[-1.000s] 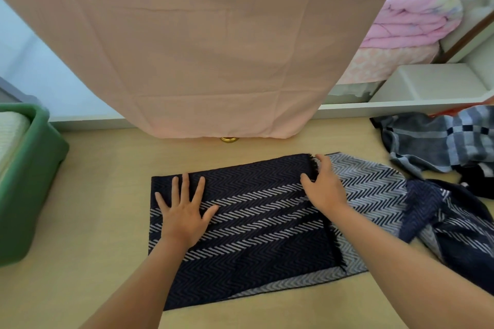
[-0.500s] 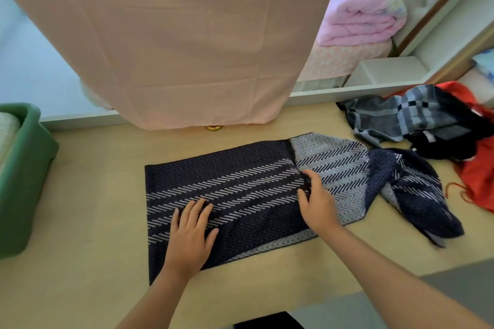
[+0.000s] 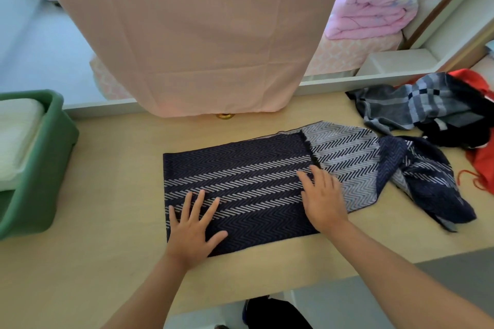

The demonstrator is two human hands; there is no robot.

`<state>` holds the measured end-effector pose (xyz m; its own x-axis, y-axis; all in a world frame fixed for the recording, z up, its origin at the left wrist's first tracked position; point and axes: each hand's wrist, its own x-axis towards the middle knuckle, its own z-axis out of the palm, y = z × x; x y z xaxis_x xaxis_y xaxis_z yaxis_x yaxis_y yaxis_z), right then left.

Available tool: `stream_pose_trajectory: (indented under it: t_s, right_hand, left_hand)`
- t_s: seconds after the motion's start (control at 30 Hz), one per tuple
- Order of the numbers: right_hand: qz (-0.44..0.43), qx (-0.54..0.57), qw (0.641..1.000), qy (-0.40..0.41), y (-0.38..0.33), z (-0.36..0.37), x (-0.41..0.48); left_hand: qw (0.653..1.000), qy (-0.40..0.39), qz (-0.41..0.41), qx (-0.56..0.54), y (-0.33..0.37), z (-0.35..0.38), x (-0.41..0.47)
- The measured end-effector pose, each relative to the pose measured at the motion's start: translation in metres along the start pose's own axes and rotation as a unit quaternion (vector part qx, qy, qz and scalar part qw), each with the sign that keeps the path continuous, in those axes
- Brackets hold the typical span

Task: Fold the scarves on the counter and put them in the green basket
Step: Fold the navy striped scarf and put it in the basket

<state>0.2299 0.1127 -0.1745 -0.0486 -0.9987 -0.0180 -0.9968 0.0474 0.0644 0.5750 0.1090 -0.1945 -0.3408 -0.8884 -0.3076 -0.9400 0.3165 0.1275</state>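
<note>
Waiting at the left: a green plastic basket (image 3: pixel 49 181) stands at the counter's left end, well apart from the work. It looks like the drop point, and one cream folded cloth (image 3: pixel 18 136) already lies in it.
Counter: the pale wooden counter (image 3: pixel 107 248) gives a flat bed for folding.
Left hand: the left hand (image 3: pixel 195 230) lies flat, fingers straight and spread, pressing the near left part of the scarf. It grips nothing and probably pins the layers so they cannot slide.
Scarf: the navy herringbone scarf with white stripes (image 3: pixel 240 168) lies mid-counter, one end doubled over itself, so the fold is only partly made.
Right hand: the right hand (image 3: pixel 323 200) is also flat, fingers straight, resting where the dark fringed edge (image 3: pixel 310 152) meets the pale reverse. It holds nothing and is likely smoothing that edge into line.
Loose tail: the same scarf's crumpled tail (image 3: pixel 427 184) twists away to the right, not yet folded.
Heap at right: a grey checked scarf (image 3: pixel 417 107), a black cloth (image 3: pixel 454 136) and a red cloth (image 3: pixel 483 163) lie tangled, touching each other, apparently awaiting their turn.
Count: one basket, one cloth inside it, two hands, one scarf in work, and three cloths in the heap as far as I can tell.
</note>
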Motion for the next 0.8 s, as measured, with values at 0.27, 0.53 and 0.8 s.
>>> stream_pose_trajectory:
  t_s: [0.27, 0.53, 0.8]
  right_hand:
    - [-0.048, 0.075, 0.978, -0.188, -0.06, -0.002, 0.0]
    - [-0.17, 0.131, 0.959, -0.184, -0.125, -0.017, 0.008]
    - [0.04, 0.192, 0.978, -0.071, -0.104, -0.031, 0.091]
  left_hand:
    - [0.994, -0.006, -0.099, 0.039, -0.052, 0.001, -0.017]
    - [0.977, 0.044, -0.202, 0.056, -0.081, -0.038, -0.017]
    - [0.997, -0.001, -0.071, -0.022, -0.05, -0.062, 0.049]
